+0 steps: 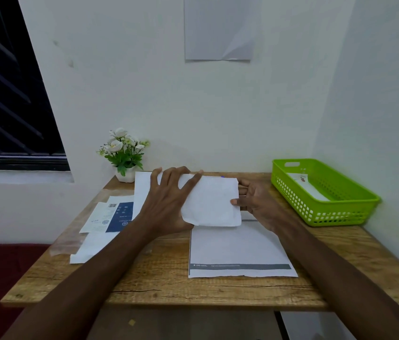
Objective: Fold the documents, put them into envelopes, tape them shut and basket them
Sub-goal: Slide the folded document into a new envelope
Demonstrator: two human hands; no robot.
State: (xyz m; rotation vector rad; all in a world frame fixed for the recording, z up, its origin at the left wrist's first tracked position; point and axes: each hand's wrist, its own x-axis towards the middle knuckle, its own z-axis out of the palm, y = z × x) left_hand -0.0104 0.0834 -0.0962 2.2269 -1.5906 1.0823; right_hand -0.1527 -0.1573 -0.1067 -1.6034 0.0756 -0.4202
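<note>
A folded white document is held a little above the wooden table. My left hand lies over its left part with fingers spread, thumb under the lower left corner. My right hand pinches its right edge. Under them lies a flat white sheet with a grey printed band. A green plastic basket stands at the table's right rear, with a white envelope inside it.
White sheets and a blue-and-white printed wrapper lie on the table's left, with clear plastic film at the left edge. A potted white flower stands at the back left. Walls close the back and right sides.
</note>
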